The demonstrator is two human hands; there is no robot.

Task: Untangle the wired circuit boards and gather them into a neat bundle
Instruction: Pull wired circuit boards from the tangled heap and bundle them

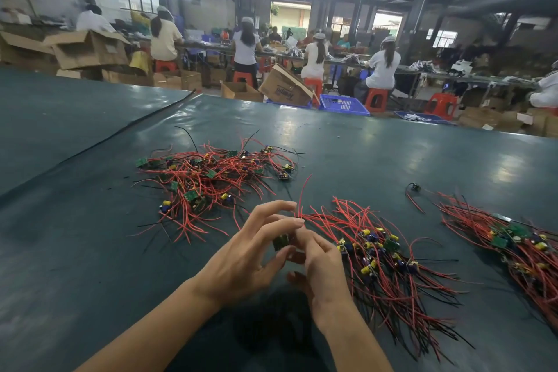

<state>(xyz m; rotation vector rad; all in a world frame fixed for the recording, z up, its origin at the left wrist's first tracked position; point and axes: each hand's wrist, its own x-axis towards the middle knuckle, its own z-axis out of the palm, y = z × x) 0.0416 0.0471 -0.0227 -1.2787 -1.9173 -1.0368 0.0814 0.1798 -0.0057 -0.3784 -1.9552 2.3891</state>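
Note:
A tangled heap of small green circuit boards (208,181) with red and black wires lies on the dark green table ahead of me. A combed bundle (380,254) of the same boards lies to the right of my hands, wires fanned out. One green board (282,242) sits between my hands, its red wire (303,193) rising above the fingers. My left hand (250,254) pinches this board with thumb and fingers. My right hand (320,269) holds it from the right side, fingers curled around it.
Another sorted bundle (519,248) lies at the far right, with a single loose part (414,187) beside it. A black cable (126,127) runs along a table seam at the left. Beyond the table's far edge (332,106) are cardboard boxes, blue crates and seated workers.

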